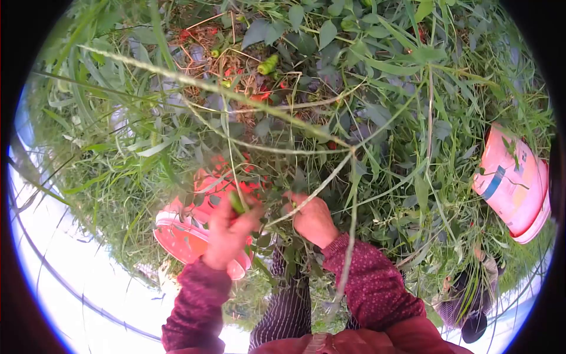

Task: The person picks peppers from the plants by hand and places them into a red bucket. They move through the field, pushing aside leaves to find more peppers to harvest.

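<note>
My left hand (227,233), a little blurred, has its fingers closed around a green pepper (236,203). It is over the near side of a red bucket (177,239), which stands among the plants and is partly covered by leaves and by the hand. My right hand (315,221) is closed in the foliage just to the right, fingertips together among the leaves of a pepper plant (283,183). What those fingers grip is hidden. Another green pepper (268,64) hangs farther off, near some red ones on dry stems.
Long pale grass stalks (259,106) cross in front of the hands. At the right, a pink bucket (510,186) lies tilted in the grass. Another person (471,292) is at the lower right. Dense weeds and pepper plants surround me.
</note>
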`<act>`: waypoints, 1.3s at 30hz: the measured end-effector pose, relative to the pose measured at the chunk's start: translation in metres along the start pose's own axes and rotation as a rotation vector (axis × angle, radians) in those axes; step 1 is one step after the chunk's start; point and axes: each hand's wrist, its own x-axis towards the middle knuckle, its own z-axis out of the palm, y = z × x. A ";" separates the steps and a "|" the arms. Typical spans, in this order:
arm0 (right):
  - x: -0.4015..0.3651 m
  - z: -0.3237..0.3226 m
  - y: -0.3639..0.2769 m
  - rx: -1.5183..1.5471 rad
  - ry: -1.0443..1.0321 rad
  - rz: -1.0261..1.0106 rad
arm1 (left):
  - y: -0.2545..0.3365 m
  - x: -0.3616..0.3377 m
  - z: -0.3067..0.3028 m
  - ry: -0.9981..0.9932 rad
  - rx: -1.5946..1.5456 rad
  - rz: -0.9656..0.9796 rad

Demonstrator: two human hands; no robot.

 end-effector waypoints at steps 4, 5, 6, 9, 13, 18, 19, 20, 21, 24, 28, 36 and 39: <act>-0.002 0.009 0.009 0.195 0.034 0.122 | -0.003 -0.022 -0.029 0.085 -0.001 -0.096; -0.002 0.005 0.009 0.132 -0.026 0.055 | -0.006 -0.022 -0.029 0.095 -0.007 -0.094; -0.002 0.000 0.003 0.064 -0.084 -0.014 | -0.007 -0.021 -0.026 0.104 -0.017 -0.088; -0.004 -0.004 -0.005 0.385 -0.180 -0.099 | -0.015 -0.007 0.005 0.014 0.016 0.039; -0.005 0.005 0.016 0.342 -0.259 -0.151 | -0.025 -0.005 0.022 -0.126 0.009 0.163; -0.003 0.020 0.023 0.304 -0.222 -0.169 | -0.020 -0.006 0.019 -0.076 0.528 0.281; -0.006 0.019 0.022 0.308 -0.241 -0.128 | -0.021 -0.008 0.018 -0.006 0.631 0.348; -0.005 0.017 0.016 0.308 -0.246 -0.141 | -0.022 -0.011 0.016 0.064 0.735 0.413; -0.006 0.014 0.014 0.206 -0.234 -0.150 | -0.029 -0.012 0.014 0.087 0.694 0.415; -0.007 0.015 0.009 0.104 -0.170 -0.245 | -0.035 -0.018 0.015 0.159 0.005 0.057; -0.008 0.009 0.019 -0.266 -0.169 -0.215 | -0.001 -0.029 -0.001 0.242 -0.115 0.106; -0.008 -0.004 -0.014 0.273 -0.246 -0.037 | -0.005 -0.083 -0.049 0.284 0.125 -0.014; -0.011 -0.006 -0.018 0.175 -0.347 -0.115 | -0.023 -0.061 -0.022 0.169 0.138 0.066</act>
